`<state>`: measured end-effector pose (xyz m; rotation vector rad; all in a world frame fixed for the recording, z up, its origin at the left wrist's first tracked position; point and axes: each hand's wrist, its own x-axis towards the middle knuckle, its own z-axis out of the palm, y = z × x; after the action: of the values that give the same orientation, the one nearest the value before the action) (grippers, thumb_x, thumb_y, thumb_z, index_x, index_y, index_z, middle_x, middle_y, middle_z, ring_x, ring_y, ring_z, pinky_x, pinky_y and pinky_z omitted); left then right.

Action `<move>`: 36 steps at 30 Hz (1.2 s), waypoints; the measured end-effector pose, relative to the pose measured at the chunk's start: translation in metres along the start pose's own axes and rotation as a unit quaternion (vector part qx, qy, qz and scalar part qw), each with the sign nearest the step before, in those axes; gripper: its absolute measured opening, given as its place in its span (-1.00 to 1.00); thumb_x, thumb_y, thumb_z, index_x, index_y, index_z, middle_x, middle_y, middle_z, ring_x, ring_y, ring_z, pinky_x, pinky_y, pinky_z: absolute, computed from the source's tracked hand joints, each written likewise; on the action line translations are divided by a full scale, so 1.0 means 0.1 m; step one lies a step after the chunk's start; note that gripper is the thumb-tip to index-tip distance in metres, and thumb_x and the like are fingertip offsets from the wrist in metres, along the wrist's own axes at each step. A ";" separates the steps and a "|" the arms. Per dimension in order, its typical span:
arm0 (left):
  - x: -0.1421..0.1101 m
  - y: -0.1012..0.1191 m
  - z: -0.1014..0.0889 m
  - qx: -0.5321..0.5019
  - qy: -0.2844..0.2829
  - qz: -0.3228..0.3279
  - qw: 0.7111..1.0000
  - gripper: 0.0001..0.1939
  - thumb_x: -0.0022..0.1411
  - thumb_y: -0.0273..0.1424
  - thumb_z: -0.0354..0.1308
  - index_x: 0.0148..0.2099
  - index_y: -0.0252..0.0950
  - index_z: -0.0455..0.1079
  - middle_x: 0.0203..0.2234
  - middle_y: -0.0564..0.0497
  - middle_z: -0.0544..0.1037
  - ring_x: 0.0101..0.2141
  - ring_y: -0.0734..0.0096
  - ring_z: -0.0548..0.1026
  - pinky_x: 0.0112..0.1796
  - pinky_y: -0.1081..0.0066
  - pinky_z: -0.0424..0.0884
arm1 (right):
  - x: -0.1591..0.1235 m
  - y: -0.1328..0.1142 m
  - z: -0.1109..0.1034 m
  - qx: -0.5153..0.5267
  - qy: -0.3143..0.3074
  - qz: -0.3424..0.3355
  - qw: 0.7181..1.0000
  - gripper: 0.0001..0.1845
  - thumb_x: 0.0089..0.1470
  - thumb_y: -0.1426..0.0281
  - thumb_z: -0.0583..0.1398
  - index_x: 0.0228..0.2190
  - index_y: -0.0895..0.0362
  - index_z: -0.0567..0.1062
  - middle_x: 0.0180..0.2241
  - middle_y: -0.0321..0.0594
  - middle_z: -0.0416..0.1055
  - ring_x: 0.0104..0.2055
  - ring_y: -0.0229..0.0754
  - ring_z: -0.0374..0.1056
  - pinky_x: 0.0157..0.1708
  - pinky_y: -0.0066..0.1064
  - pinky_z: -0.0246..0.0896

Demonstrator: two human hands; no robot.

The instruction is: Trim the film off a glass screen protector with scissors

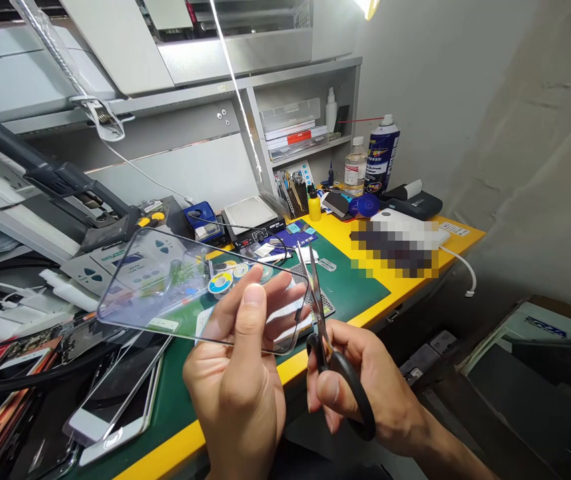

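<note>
My left hand (238, 360) grips a clear glass phone screen panel (165, 280) with a thin dark rim, thumb on the near face and fingers behind it. The panel is raised above the bench and tilted, so the things behind show through it. In my right hand (360, 380) is a pair of scissors (319, 313) with black handles, my fingers in the loops. Their slim blades point up and stand slightly apart, beside the panel's right end. Whether the blades touch the rim I cannot tell.
A green mat (350, 287) covers the yellow-edged bench (165, 460). Several phones (115, 393) lie stacked at the left. Solder spools (220, 283) are behind the panel. A spray can (383, 157) and a clear bottle (355, 170) stand at the back right. A white cable (468, 267) hangs off the right edge.
</note>
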<state>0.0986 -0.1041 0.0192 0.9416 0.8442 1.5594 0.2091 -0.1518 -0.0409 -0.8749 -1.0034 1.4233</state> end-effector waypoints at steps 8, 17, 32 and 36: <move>0.60 0.07 -0.49 0.351 -0.240 0.571 0.702 -0.60 0.16 -0.64 0.32 -0.01 -0.15 0.58 -0.07 -0.05 0.68 0.03 0.05 0.58 0.08 -0.06 0.46 | 0.08 -0.22 -0.20 0.089 0.065 -0.015 0.994 -0.51 0.00 0.06 0.41 -0.30 0.26 0.56 -0.38 -0.10 0.60 -0.49 -0.23 0.52 -0.59 -0.56 0.32; 0.45 0.05 -0.62 0.458 -0.289 0.646 0.538 -0.52 0.06 -0.60 0.42 0.01 -0.06 0.57 0.03 -0.07 0.63 0.24 -0.04 0.37 0.18 -0.19 0.30 | 0.03 -0.26 -0.23 -0.008 -0.001 0.053 0.999 -0.74 -0.03 0.32 0.44 -0.43 0.21 0.51 -0.48 -0.20 0.61 -0.51 -0.21 0.53 -0.43 -0.44 0.39; 0.11 0.20 -0.28 0.092 -0.188 -0.215 0.954 -0.74 0.03 -0.36 0.45 -0.23 -0.41 0.61 -0.42 -0.16 0.68 -0.51 0.29 0.63 -0.41 0.38 0.58 | -0.15 -0.05 -0.01 -0.057 0.070 0.035 0.995 -0.72 -0.08 0.28 0.45 -0.46 0.18 0.51 -0.50 -0.26 0.58 -0.48 -0.22 0.49 -0.42 -0.45 0.40; 0.08 0.22 -0.25 0.079 -0.181 -0.198 0.960 -0.82 0.05 -0.40 0.42 -0.28 -0.39 0.63 -0.44 -0.13 0.67 -0.55 0.32 0.58 -0.58 0.43 0.52 | -0.24 -0.08 -0.14 -0.106 0.030 0.046 0.993 -0.66 -0.03 0.17 0.42 -0.46 0.21 0.55 -0.51 -0.20 0.56 -0.46 -0.21 0.45 -0.40 -0.41 0.35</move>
<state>0.0657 -0.1007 0.0288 1.0571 0.8392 0.9497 0.2269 -0.1744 -0.0396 -1.1254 -1.0936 1.3756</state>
